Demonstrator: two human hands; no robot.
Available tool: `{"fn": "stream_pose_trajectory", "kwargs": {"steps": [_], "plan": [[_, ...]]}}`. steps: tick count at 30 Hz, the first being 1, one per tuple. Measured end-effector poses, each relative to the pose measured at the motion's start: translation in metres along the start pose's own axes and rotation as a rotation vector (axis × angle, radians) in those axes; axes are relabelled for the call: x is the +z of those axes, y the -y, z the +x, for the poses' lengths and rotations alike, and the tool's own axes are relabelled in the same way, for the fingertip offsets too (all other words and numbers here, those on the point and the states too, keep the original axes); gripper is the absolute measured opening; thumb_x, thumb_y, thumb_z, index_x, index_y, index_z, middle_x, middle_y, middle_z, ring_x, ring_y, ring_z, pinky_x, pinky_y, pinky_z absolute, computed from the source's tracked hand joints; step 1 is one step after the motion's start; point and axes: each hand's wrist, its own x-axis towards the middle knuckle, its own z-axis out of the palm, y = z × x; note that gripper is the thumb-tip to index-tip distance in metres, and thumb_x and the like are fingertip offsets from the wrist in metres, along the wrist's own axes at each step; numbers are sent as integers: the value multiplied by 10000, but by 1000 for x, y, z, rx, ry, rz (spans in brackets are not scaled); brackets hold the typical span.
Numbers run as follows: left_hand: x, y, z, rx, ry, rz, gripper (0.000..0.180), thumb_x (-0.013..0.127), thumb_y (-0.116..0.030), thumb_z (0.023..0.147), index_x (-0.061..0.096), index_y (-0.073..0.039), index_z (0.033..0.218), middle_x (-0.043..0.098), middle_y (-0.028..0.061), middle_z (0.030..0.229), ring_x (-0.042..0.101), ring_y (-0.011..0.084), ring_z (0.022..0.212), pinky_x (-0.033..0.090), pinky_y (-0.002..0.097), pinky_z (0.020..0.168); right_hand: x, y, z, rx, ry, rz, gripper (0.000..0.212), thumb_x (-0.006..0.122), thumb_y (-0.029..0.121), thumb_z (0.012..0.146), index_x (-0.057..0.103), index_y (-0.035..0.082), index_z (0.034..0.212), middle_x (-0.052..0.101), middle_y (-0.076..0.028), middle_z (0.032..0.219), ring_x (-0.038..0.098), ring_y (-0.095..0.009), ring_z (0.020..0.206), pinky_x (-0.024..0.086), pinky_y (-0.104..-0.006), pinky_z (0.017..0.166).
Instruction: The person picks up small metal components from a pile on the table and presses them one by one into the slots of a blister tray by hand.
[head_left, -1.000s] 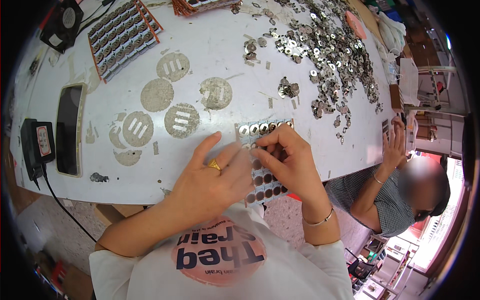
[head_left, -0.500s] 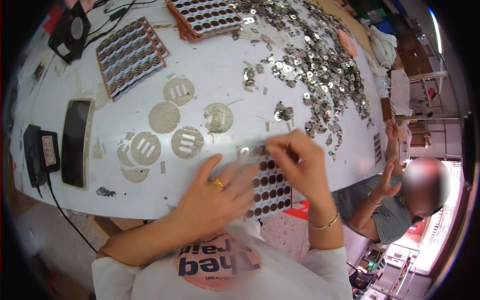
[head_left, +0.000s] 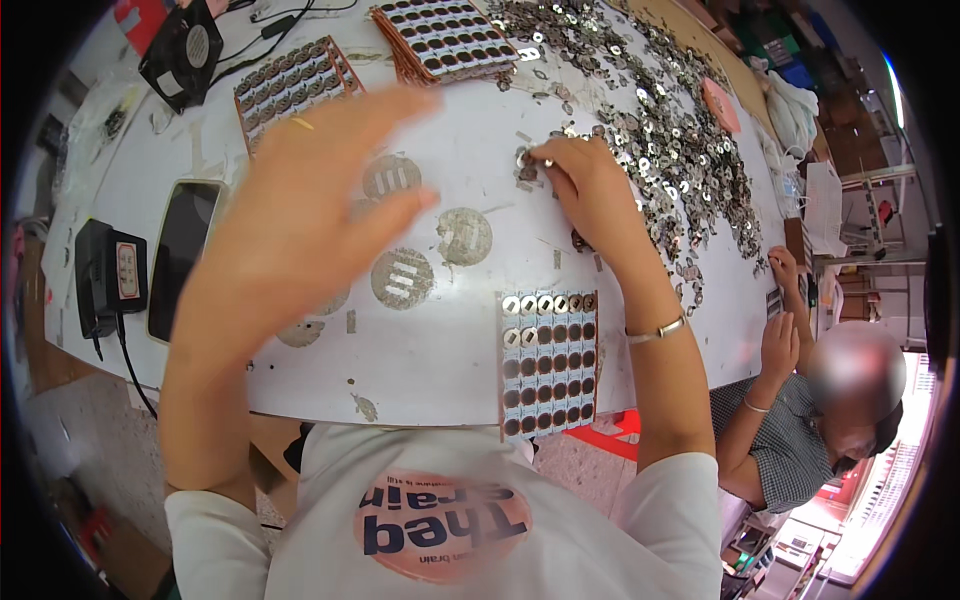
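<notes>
A panel (head_left: 550, 385) with rows of dark round spots lies at the table's front edge. Flat metal pieces (head_left: 545, 305) cover its far row, and two more sit at the left of the second row. Beyond it, my right hand (head_left: 595, 195) bends its fingers down onto a small cluster of metal pieces (head_left: 524, 172); what the fingertips pinch is hidden. My left hand (head_left: 310, 200), blurred, hovers over the table's left part with thumb and fingers spread and nothing visible in it. It covers part of another panel (head_left: 290, 85).
A big heap of loose metal pieces (head_left: 680, 150) spreads over the right side. Stacked panels (head_left: 445, 40) and a black fan (head_left: 180, 55) stand at the back. A phone (head_left: 185, 250) and power adapter (head_left: 110, 280) lie left. A co-worker (head_left: 770, 430) sits at right.
Both hands have left the near panel. My left hand swung up and left, spreading its fingers; my right hand moved away from me to the small cluster. The view has shifted slightly.
</notes>
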Motion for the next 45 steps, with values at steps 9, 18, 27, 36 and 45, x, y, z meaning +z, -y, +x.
{"fn": "stream_pose_trajectory", "kwargs": {"steps": [9, 18, 27, 36, 45], "plan": [[85, -43, -48, 310, 307, 63, 402, 787, -239, 906, 689, -108, 1274, 614, 79, 1400, 552, 265, 1357, 409, 501, 1138, -11, 24, -54, 220, -60, 450, 329, 626, -68, 899, 715, 53, 1192, 685, -104, 1065, 692, -210, 878, 568, -326, 811], [96, -48, -66, 160, 143, -124, 373, 791, -198, 928, 679, -80, 1264, 702, 104, 1267, 645, 294, 1237, 464, 474, 1085, -31, 39, -78, 497, -130, 1482, 384, 692, -75, 924, 636, 10, 1294, 689, -82, 1157, 662, -112, 929, 560, -278, 814], [95, -59, -36, -60, 52, -611, 179, 764, -65, 962, 705, -15, 1123, 759, 101, 1007, 732, 163, 906, 566, 313, 814, -24, 85, -101, 344, -120, 1607, 429, 719, -157, 873, 611, 0, 1258, 659, -86, 1159, 675, -137, 1014, 618, -280, 829], [90, -59, -46, -213, 135, -761, 92, 688, -50, 1020, 681, -10, 1103, 752, 69, 1003, 711, 137, 925, 552, 299, 857, -43, 108, -103, 195, -111, 1188, 533, 701, -170, 876, 617, -5, 1376, 645, -94, 1290, 655, -105, 943, 571, -261, 852], [84, -50, -57, -238, 337, -881, 98, 685, -67, 1032, 666, -9, 1109, 766, 91, 1065, 708, 120, 1000, 555, 299, 890, -59, 112, -107, 108, 10, 777, 452, 712, -91, 877, 724, 56, 1304, 731, -80, 1058, 630, -143, 866, 514, -288, 781]]}}
